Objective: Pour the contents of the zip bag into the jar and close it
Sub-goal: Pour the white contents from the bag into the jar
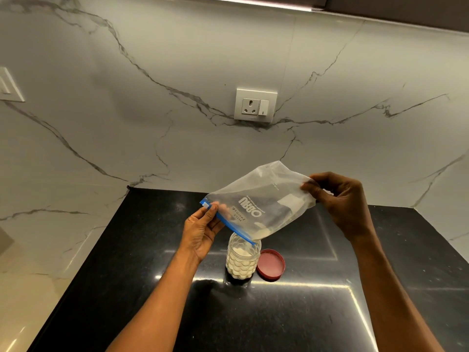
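I hold the zip bag (258, 201) tilted over the jar (242, 257), mouth down and to the left, its closed bottom raised toward the far right. My left hand (200, 232) pinches the blue zip strip (228, 223) at its upper left end, thumb on the near face and fingers behind the plastic. My right hand (340, 199) pinches the bag's raised bottom corner, fingers curled round the gathered film. The lower end of the zip strip rests at the jar's open rim, and a little white powder (261, 233) lies in the bag's lowest corner just above that rim. The bag is clear, printed with a white logo and some handwritten letters that read upside down from where I stand. The jar stands upright on the black countertop (317, 313), near the middle, its ribbed clear wall showing white powder filling most of it. The red lid (270, 264) lies flat on the counter just right of the jar, its hollow side facing up; I cannot tell whether it touches the jar. Behind the counter rises a white marble wall (127, 110) with grey veins, and a white socket plate (255, 104) sits on it, far above the bag.
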The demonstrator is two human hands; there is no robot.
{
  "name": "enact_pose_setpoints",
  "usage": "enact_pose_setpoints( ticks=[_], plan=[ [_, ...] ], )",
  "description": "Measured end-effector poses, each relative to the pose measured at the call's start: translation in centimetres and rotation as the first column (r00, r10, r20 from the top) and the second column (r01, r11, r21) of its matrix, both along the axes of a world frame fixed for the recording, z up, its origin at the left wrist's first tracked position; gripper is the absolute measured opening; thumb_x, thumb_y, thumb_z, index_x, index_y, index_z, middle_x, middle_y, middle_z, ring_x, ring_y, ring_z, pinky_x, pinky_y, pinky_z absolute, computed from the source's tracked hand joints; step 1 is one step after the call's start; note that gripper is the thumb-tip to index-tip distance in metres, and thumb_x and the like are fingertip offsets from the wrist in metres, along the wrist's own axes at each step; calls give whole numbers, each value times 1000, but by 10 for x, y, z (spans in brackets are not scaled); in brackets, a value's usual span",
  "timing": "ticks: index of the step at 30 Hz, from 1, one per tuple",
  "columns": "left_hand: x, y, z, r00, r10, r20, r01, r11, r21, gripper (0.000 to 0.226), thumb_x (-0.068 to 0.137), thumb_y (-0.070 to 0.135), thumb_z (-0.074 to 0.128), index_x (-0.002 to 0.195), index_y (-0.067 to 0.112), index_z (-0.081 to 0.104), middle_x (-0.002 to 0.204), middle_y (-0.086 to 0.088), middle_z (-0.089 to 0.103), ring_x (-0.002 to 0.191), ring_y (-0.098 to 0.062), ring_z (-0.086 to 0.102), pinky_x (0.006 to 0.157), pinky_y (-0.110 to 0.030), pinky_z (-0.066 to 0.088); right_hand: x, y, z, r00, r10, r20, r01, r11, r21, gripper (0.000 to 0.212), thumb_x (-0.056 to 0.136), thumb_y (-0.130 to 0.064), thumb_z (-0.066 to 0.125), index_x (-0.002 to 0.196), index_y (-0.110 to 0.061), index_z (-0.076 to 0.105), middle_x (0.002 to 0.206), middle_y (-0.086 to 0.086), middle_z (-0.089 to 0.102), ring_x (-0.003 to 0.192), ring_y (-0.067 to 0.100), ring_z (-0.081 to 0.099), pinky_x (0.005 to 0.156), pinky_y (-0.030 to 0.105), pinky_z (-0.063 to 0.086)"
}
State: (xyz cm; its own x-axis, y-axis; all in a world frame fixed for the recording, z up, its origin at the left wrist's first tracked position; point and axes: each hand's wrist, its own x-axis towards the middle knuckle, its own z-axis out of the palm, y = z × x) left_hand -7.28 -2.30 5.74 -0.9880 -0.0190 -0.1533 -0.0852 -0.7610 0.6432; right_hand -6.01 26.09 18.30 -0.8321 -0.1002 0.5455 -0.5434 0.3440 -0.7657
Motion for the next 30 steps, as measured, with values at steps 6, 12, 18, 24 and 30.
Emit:
enact_pose_setpoints(
  ticks=[6, 12, 18, 24, 30],
  plan=[
    [2, -2, 1, 1000, -10, -12, 10, 1000, 9, 21, 80, 9, 67, 99, 10, 74, 99, -11, 76, 94, -23, 75, 77, -39, 64, 2, -2, 3, 1000, -3, -23, 4, 999, 35, 16, 82, -9, 72, 97, -4, 73, 94, 4, 74, 87, 15, 70, 73, 24, 60],
    [4, -4, -2, 1000, -2, 2, 2, 1000, 8, 19, 80, 10, 67, 98, 11, 76, 101, -12, 76, 96, -24, 74, 80, -39, 63, 2, -7, 6, 1000, -2, -28, 4, 996, 86, 16, 83, -11, 72, 98, -5, 74, 95, 3, 74, 88, 16, 70, 73, 26, 60],
    [5, -4, -4, 1000, 4, 7, -4, 1000, 30, 18, 82, 10, 67, 98, 11, 76, 101, -12, 76, 96, -25, 74, 81, -40, 63, 3, -10, 8, 999, 7, -34, -3, 995, 101, 15, 84, -12, 71, 98, -7, 74, 94, 3, 73, 88, 17, 70, 73, 28, 61],
    [4, -6, -4, 1000, -2, 0, 2, 999, 35, 16, 83, 10, 66, 94, 12, 78, 101, -11, 76, 96, -24, 74, 81, -39, 63, 4, -10, 10, 999, 1, -44, 5, 992, 125, 17, 84, -12, 72, 99, -4, 73, 95, 4, 73, 89, 16, 70, 74, 28, 61],
    [7, -9, -7, 1000, -5, 5, 4, 999, 39, 20, 81, 11, 68, 100, 10, 75, 103, -12, 75, 99, -25, 73, 85, -40, 62, 5, -12, 11, 999, 1, -32, 3, 992, 126, 15, 84, -11, 72, 98, -4, 74, 94, 4, 73, 88, 18, 70, 71, 28, 61]
  ],
)
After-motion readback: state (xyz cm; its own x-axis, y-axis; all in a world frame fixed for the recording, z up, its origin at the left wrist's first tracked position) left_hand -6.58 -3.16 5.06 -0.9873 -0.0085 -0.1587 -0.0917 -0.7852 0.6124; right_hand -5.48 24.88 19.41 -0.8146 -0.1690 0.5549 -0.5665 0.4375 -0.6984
